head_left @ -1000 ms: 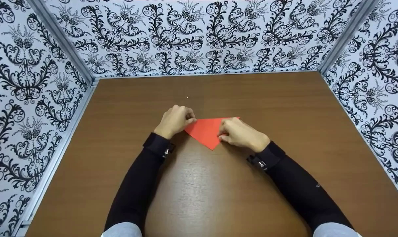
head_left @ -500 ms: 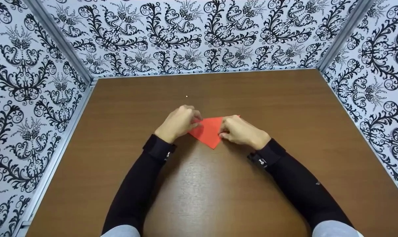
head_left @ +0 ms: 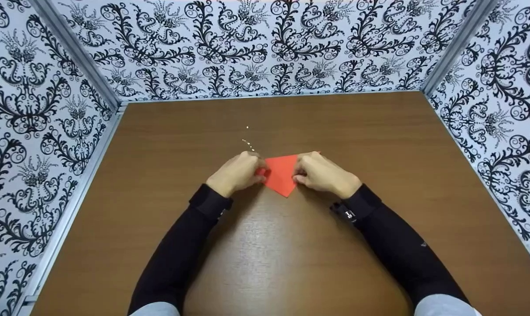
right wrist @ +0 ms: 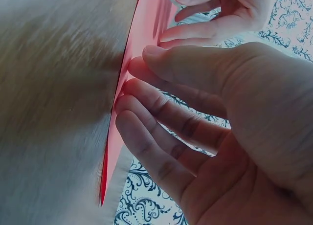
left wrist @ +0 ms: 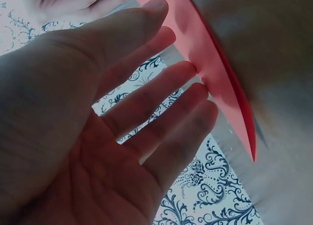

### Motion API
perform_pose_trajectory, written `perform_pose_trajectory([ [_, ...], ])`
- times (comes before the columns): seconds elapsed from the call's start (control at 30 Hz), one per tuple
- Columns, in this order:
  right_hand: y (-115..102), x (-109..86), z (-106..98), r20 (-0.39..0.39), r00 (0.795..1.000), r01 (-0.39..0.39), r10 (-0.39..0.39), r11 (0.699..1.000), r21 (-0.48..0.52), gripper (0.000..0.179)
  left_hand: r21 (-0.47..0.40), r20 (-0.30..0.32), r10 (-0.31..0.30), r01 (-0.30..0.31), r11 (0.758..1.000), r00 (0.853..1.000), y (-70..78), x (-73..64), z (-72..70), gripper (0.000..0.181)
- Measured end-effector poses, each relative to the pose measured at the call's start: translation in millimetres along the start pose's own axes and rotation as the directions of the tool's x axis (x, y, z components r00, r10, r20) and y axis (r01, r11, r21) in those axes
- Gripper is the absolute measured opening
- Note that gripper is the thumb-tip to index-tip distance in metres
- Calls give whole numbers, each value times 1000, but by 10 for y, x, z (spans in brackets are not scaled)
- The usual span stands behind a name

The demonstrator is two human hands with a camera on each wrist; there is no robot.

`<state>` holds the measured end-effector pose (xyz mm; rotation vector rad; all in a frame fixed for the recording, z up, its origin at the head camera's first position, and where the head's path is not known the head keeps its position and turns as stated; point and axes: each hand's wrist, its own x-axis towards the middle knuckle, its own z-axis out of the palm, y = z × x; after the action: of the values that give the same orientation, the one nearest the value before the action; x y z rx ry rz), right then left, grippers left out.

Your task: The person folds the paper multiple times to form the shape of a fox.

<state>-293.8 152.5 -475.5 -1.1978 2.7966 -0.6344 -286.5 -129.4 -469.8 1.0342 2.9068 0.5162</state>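
A red sheet of paper [head_left: 281, 174], folded into a pointed shape, lies on the brown table [head_left: 265, 263] with one corner toward the person. The left hand [head_left: 238, 172] rests at its left side, covering the left corner. In the left wrist view, several fingertips touch the paper [left wrist: 226, 85], and the thumb [left wrist: 142, 14] stands off it. At the right side is the right hand [head_left: 325, 173], with a small corner showing beyond its knuckles. The right wrist view has its fingertips against the paper [right wrist: 146, 19], its thumb [right wrist: 168, 61] lifted from the surface. Layers part slightly along the folded sheet's edge.
Patterned white and black panels stand behind the table [head_left: 265, 48] and along its left [head_left: 23, 145] and right [head_left: 502, 109] sides. Grey metal posts [head_left: 78, 55] join them. A few tiny light spots [head_left: 248, 142] show on the tabletop behind the left hand.
The left hand has moved right from the paper's left corner, over the sheet and slightly nearer the person. The right hand keeps almost the same place. More light spots now show behind the left hand.
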Motion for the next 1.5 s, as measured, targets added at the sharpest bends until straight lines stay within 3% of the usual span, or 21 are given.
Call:
perform_pose_trajectory([
  [0.27, -95, -34, -12, -20, 1000, 21, -21, 1000, 0, 7, -5, -1, -7, 7, 1000, 1000, 36, -2, 29, 17],
  [0.5, -257, -33, 54, 38, 995, 89, -88, 996, -11, 7, 18, -36, -5, 6, 1000, 999, 88, -12, 60, 15],
  [0.9, -353, -95, 95, 81, 995, 66, -57, 992, -109, 13, 45, -39, -38, 40, 998, 999, 111, -3, 104, 14],
  [1.5, -398, -93, 136, 59, 997, 66, -58, 989, -133, 14, 29, -31, -12, 13, 1000, 999, 78, 26, 156, 18],
])
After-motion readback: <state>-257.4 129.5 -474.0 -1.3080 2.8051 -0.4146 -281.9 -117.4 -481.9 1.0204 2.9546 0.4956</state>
